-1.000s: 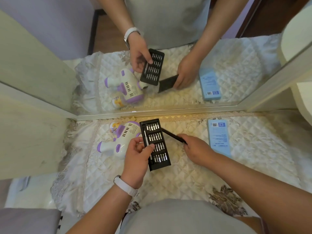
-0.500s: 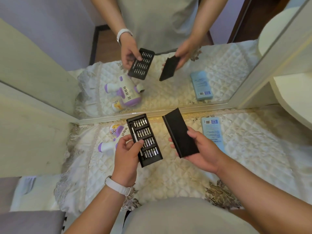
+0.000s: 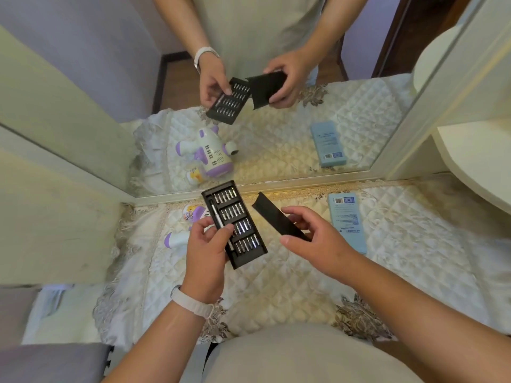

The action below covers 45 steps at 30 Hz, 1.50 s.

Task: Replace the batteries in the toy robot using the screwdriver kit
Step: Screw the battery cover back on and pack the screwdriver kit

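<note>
Left hand (image 3: 206, 254) grips bit tray (image 3: 241, 214); right hand (image 3: 318, 241) holds black cover (image 3: 272, 217) just beside.

The person's left hand (image 3: 206, 251) is stretching up from the lower centre of the frame. Its thumb is lying across the top of the bit tray (image 3: 240, 217) and its fingers are curling under the tray's left edge, gripping it. A white band (image 3: 193, 301) is sitting on that wrist. The bare right forearm is extending in from the lower right. The right hand (image 3: 318, 241) is pinching the black cover (image 3: 276, 217) between thumb and curled fingers. The two hands are staying apart at mid-frame.
</note>
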{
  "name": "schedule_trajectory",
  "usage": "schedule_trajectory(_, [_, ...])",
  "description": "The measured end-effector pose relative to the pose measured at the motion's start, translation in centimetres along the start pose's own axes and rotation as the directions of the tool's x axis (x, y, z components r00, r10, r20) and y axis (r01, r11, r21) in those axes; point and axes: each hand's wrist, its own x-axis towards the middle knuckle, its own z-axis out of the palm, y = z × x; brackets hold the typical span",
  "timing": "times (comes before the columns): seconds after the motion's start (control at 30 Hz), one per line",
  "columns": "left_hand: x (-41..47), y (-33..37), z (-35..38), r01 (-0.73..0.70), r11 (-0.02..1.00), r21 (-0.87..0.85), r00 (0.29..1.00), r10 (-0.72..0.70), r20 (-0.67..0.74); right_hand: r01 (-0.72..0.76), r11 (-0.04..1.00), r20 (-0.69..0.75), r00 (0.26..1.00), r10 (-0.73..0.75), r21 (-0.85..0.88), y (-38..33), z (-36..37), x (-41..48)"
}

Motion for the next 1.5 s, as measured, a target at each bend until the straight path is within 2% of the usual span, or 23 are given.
schedule_trajectory(0.1, [0.1,0.5,0.5,-0.025,1.000,-0.010,1.000,0.025,-0.010,0.092,0.962,-0.023,0.995,-0.102,-0.257,0.0,-0.2,-0.3])
schedule_trajectory(0.2, [0.2,1.0,1.1,-0.051,0.998,-0.045,0.999,0.050,-0.021,0.178,0.869,0.015,0.981,-0.193,-0.461,0.5,-0.6,-0.4])
schedule_trajectory(0.4, [0.1,1.4,2.0,-0.054,0.991,-0.120,0.998,0.048,-0.050,0.327,0.672,0.112,0.932,-0.344,-0.664,1.3,-1.3,-1.2])
schedule_trajectory(0.77, [-0.4,1.5,3.1,-0.019,0.975,-0.220,0.999,0.010,-0.044,0.350,0.564,0.129,0.910,-0.394,-0.748,2.0,-3.5,-2.3])
schedule_trajectory(1.13, [-0.7,1.9,3.5,-0.041,0.974,-0.222,0.998,0.031,-0.045,0.355,0.543,0.082,0.883,-0.463,-0.761,1.9,-2.6,-2.0])
schedule_trajectory(1.33, [-1.1,1.1,4.7,-0.010,0.985,-0.175,1.000,0.015,0.025,0.342,0.575,0.022,0.872,-0.490,-0.744,1.2,-1.7,-1.0])
schedule_trajectory(1.5, [-0.8,1.1,4.3,-0.019,0.983,-0.181,0.996,0.035,0.083,0.360,0.544,0.048,0.863,-0.504,-0.758,0.7,-2.4,-0.5])
